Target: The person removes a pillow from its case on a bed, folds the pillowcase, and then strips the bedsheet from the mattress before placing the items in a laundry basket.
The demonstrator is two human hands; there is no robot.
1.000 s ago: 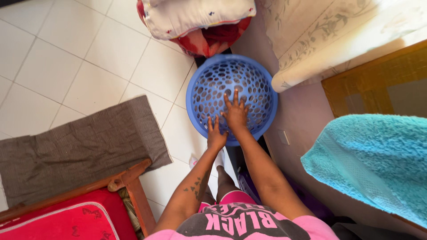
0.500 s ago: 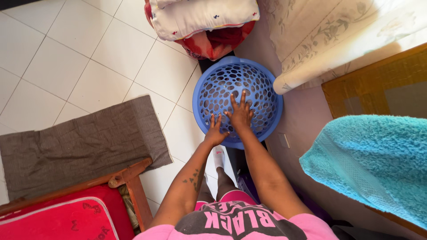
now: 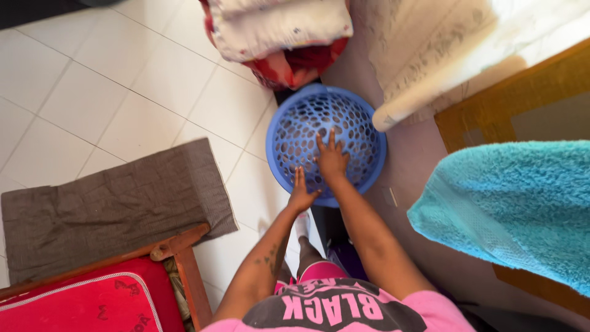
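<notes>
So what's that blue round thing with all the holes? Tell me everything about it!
The blue basket looks like plastic, round and dotted with oval holes. It seems turned upside down, its domed side up, on the white tiled floor beside a wall. The left hand rests on its near edge and the right hand lies flat on top, fingers spread. A bundle of cloth sits just behind it.

Grey mat on tiled floor; turquoise towel right; red cushion near.

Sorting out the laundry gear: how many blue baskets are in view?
1: the basket stands on the floor, left hand and right hand flat on it. Others may be hidden.
</notes>
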